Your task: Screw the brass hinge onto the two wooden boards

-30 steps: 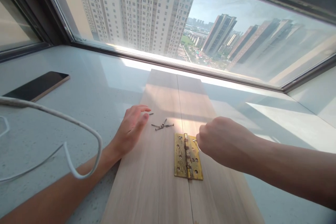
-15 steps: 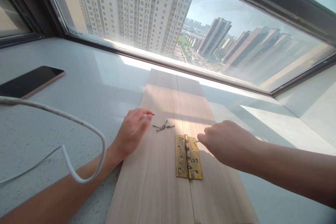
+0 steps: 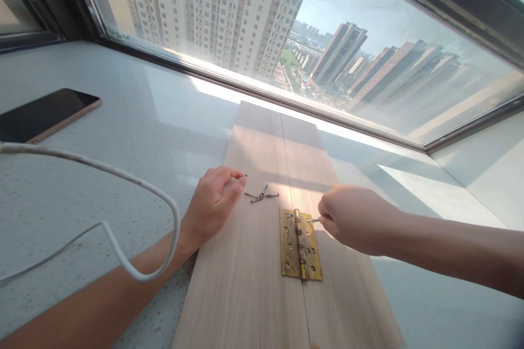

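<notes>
On two wooden boards (image 3: 233, 262) laid side by side, a brass hinge (image 3: 289, 262) spans the seam, its screw holes showing on both leaves. My right hand (image 3: 356, 221) is closed in a pinch on a thin silvery screw (image 3: 313, 220), whose far end meets the upper hole of the right leaf. My left hand (image 3: 215, 199) hovers over the left board's edge, thumb and forefinger pinched on a screw; only its dark tip (image 3: 246, 175) shows. Several loose screws (image 3: 262, 196) lie in a small pile between that hand and the hinge.
A white cable (image 3: 123, 174) loops in front of my left forearm. The phone (image 3: 49, 114) lies flat on the speckled white sill (image 3: 135, 158) at left. Behind the boards runs the window frame (image 3: 229, 84), with a wall (image 3: 483, 158) at right.
My right hand has drawn slightly back and turned, so more of the screw shows at the hinge. My left hand keeps its pinch. The whole view has shifted a little.
</notes>
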### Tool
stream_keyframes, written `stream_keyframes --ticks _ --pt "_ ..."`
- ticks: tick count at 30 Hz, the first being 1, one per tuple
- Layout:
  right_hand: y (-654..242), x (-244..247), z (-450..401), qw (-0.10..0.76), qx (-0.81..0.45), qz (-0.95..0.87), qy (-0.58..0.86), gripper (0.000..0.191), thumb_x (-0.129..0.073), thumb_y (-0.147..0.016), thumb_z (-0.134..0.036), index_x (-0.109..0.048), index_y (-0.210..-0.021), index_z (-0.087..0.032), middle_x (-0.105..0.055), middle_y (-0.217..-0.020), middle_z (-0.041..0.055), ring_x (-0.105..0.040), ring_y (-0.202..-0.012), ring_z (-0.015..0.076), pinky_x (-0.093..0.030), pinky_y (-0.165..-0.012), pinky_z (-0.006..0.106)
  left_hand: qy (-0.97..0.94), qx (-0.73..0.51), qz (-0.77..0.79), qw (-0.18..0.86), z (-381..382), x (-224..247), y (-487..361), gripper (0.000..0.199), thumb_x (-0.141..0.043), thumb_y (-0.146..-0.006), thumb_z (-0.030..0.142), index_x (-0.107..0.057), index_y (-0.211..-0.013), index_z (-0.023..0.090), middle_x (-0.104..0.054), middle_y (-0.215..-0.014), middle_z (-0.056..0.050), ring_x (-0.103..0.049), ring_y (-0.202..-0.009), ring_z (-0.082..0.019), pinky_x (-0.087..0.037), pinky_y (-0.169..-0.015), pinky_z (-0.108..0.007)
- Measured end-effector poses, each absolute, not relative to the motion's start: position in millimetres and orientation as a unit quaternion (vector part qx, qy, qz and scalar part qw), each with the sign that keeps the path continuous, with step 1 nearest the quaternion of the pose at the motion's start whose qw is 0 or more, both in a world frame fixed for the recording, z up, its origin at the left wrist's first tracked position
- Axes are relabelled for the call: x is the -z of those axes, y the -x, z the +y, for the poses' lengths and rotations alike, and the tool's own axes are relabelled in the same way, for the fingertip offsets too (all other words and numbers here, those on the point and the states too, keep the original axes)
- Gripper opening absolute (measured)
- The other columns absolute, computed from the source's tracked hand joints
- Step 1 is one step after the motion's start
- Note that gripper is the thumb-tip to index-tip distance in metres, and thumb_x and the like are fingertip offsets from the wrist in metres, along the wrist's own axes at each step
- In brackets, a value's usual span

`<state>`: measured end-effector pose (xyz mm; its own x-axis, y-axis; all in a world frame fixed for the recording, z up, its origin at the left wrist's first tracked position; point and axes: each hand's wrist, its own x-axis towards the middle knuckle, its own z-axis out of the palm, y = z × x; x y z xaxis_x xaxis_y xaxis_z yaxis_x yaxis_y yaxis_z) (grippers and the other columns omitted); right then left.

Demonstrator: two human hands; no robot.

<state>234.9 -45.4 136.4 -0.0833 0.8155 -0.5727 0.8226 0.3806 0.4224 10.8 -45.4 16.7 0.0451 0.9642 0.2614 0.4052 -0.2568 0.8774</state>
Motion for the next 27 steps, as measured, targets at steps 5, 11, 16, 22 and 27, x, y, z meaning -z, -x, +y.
stream_keyframes --ticks 5,11,16,22,27 --pt "-235.4 -138.1 -42.1 0.381 0.054 0.702 -0.599 0.02 -0.048 -0.083 -0.021 -0.064 -0.073 -0.016 -0.06 -0.07 0.0046 -0.052 -0.051 0.0109 -0.031 -0.043 0.022 -0.65 -0.45 0.527 0.312 -45.6 -15.9 -10.9 0.022 -0.048 -0.09 0.036 -0.064 -0.091 0.021 -0.066 -0.093 -0.002 -0.057 -0.095 -0.021 -0.042 -0.087 -0.035" --pt "-237.9 -139.4 -64.8 0.419 -0.048 0.814 -0.399 0.021 -0.053 -0.075 0.001 -0.063 -0.068 -0.016 -0.06 -0.069 0.0058 -0.054 -0.065 0.0186 -0.026 -0.051 0.03 -0.64 -0.45 0.535 0.319 -45.2 -15.8 -10.4 0.022 -0.049 -0.09 0.037 -0.064 -0.093 0.021 -0.065 -0.095 -0.002 -0.058 -0.093 -0.021 -0.043 -0.086 -0.035" --pt "-243.7 -132.0 -72.3 0.453 -0.121 0.84 -0.274 0.021 -0.052 -0.075 0.001 -0.066 -0.074 -0.016 -0.062 -0.069 0.0062 -0.054 -0.058 0.0185 -0.023 -0.046 0.029 -0.645 -0.444 0.537 0.314 -45.7 -14.4 -10.4 0.022 -0.05 -0.089 0.036 -0.065 -0.092 0.021 -0.065 -0.093 -0.001 -0.058 -0.092 -0.021 -0.043 -0.087 -0.035" --pt "-230.8 -137.6 -59.2 0.424 -0.031 0.778 -0.462 0.018 -0.053 -0.071 -0.002 -0.064 -0.064 -0.015 -0.058 -0.06 0.0052 -0.053 -0.053 0.0165 -0.027 -0.047 0.028 -0.65 -0.437 0.539 0.309 -46.4 -16.4 -10.1 0.019 -0.051 -0.088 0.033 -0.065 -0.089 0.021 -0.066 -0.093 -0.001 -0.057 -0.094 -0.021 -0.042 -0.087 -0.034" --pt "-223.5 -139.0 -46.0 0.41 0.007 0.721 -0.559 0.016 -0.054 -0.08 -0.019 -0.066 -0.071 -0.014 -0.059 -0.071 0.0078 -0.056 -0.058 0.0161 -0.033 -0.046 0.026 -0.65 -0.434 0.543 0.308 -45.1 -16.7 -10.9 0.019 -0.051 -0.087 0.034 -0.065 -0.089 0.022 -0.066 -0.094 -0.001 -0.057 -0.095 -0.021 -0.042 -0.088 -0.035"
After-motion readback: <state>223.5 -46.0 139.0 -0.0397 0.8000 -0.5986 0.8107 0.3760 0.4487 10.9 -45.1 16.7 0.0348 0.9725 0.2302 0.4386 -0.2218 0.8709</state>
